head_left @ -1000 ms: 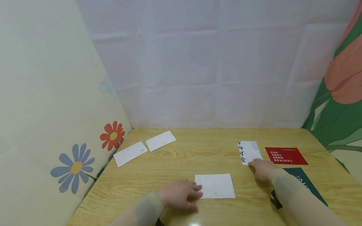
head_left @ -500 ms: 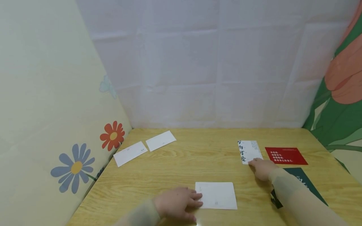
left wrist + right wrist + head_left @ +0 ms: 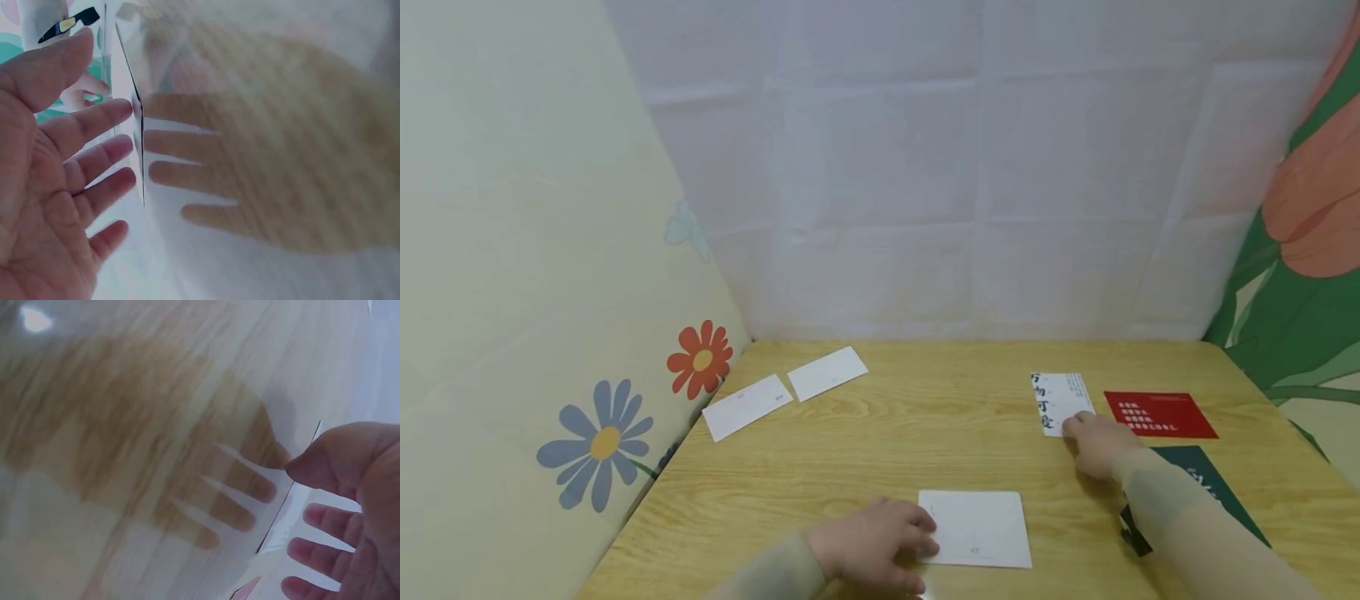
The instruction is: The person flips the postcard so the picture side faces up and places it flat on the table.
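A white card (image 3: 977, 529) with faint small print lies flat at the near middle of the wooden table. My left hand (image 3: 876, 542) reaches its left edge, fingers spread and slightly bent, thumb apart. In the left wrist view the fingertips (image 3: 122, 147) meet the edge of that card. Farther right is a white card with dark calligraphy (image 3: 1060, 396), its near right corner covered by my right hand (image 3: 1101, 446). From the right wrist, the thumb (image 3: 306, 469) appears right at the card's near edge, with loosely extended fingers (image 3: 322, 556) over it.
Right of the calligraphy card lies a red card (image 3: 1172, 414) with white writing. A dark green card (image 3: 1187, 462) is partly hidden under my right forearm. Two white cards, one nearer (image 3: 747, 408) and one farther (image 3: 827, 373), rest slanted at the back left.
The near white card has slid toward me, with my left hand moving alongside it. My right hand has barely shifted at the calligraphy card; its fingertips sit slightly higher in view.
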The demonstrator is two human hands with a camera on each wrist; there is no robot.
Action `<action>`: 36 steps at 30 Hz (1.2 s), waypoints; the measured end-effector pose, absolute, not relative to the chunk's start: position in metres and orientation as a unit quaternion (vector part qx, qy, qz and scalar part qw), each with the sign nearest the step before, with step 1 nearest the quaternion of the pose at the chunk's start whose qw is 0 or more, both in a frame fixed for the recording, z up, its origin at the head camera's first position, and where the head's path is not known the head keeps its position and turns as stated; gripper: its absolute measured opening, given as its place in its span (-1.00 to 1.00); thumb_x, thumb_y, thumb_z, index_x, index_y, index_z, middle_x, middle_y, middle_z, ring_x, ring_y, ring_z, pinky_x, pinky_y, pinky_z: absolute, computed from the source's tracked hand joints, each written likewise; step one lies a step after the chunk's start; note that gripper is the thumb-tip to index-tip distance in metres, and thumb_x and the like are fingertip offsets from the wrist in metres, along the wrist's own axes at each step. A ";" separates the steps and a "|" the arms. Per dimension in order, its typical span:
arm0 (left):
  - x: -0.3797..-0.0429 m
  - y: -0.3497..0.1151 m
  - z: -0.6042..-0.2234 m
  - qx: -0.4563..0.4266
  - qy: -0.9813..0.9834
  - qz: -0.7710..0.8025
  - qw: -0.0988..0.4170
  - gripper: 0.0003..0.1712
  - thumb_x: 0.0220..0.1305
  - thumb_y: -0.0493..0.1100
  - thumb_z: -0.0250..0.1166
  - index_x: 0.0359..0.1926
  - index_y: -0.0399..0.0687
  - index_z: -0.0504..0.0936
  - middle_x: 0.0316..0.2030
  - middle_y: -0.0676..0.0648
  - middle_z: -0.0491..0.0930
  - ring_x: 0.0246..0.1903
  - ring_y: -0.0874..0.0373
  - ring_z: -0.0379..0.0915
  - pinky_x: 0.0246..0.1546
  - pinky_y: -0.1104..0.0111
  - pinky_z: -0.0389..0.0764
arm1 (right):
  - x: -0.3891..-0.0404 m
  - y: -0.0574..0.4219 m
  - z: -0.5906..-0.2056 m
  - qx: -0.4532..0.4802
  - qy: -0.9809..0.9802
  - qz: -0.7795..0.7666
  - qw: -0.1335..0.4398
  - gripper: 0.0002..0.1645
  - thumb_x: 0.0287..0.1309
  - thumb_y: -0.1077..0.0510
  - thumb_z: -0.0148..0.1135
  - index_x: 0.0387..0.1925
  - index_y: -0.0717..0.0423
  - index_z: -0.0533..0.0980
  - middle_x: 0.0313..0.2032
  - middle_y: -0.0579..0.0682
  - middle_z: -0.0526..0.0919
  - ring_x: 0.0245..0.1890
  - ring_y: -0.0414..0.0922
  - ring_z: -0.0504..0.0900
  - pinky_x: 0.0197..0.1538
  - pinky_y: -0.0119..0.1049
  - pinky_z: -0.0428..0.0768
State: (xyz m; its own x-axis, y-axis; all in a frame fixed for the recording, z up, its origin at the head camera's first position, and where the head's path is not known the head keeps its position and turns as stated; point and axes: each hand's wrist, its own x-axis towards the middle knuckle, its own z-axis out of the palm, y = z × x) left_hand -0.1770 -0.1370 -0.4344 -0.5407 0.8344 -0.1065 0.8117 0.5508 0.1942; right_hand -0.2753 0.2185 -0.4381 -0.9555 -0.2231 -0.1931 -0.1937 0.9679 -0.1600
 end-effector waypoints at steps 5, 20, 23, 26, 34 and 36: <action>-0.189 -0.130 -0.436 0.454 0.883 0.088 0.082 -0.59 0.21 0.21 0.28 0.02 0.21 0.65 0.06 0.17 0.45 0.07 0.27 0.33 0.05 0.28 0.36 | -0.272 0.217 -0.440 -0.143 0.987 -0.044 0.053 -0.46 0.01 0.32 0.29 0.11 0.18 0.48 0.06 0.21 0.51 0.07 0.19 0.46 0.11 0.17 0.42; -0.212 -0.115 -0.436 0.284 0.932 0.203 0.096 -0.69 0.16 0.04 0.38 -0.13 0.03 0.67 -0.17 0.13 0.52 -0.26 0.30 0.39 -0.18 0.35 0.47 | -0.262 0.200 -0.447 -0.156 0.981 -0.113 0.032 -0.69 0.29 0.22 0.15 0.05 0.14 0.49 -0.07 0.13 0.53 -0.06 0.11 0.55 0.04 0.11 0.50; -0.213 -0.115 -0.438 0.248 0.940 0.214 0.097 -0.67 0.12 0.04 0.40 -0.13 0.01 0.66 -0.18 0.10 0.52 -0.24 0.25 0.41 -0.16 0.29 0.48 | -0.255 0.192 -0.447 -0.143 0.973 -0.168 0.068 -0.68 0.26 0.33 0.10 0.05 0.17 0.47 -0.06 0.15 0.52 -0.01 0.15 0.55 0.06 0.13 0.48; -0.214 -0.114 -0.440 0.220 0.941 0.238 0.102 -0.65 0.09 0.02 0.43 -0.14 -0.02 0.65 -0.15 0.05 0.53 -0.17 0.16 0.44 -0.07 0.19 0.49 | -0.250 0.183 -0.447 -0.131 0.966 -0.200 0.099 -0.66 0.17 0.36 0.15 -0.01 0.14 0.48 -0.11 0.09 0.54 -0.05 0.08 0.55 0.05 0.09 0.49; -0.222 -0.115 -0.448 0.182 0.924 0.312 0.126 -0.66 0.07 -0.04 0.45 -0.16 -0.08 0.62 -0.19 0.04 0.51 -0.16 0.11 0.40 -0.02 0.13 0.45 | -0.242 0.168 -0.445 -0.133 0.932 -0.297 0.158 -0.65 0.05 0.22 0.34 -0.08 0.13 0.52 -0.18 -0.01 0.54 -0.14 -0.06 0.51 0.01 0.01 0.48; -0.225 -0.116 -0.449 0.179 0.919 0.323 0.138 -0.64 0.06 -0.06 0.47 -0.15 -0.09 0.61 -0.20 0.04 0.50 -0.17 0.11 0.38 -0.02 0.14 0.44 | -0.240 0.167 -0.444 -0.128 0.924 -0.317 0.172 -0.59 0.00 0.16 0.41 -0.08 0.13 0.52 -0.16 -0.01 0.54 -0.10 -0.04 0.51 0.05 0.03 0.46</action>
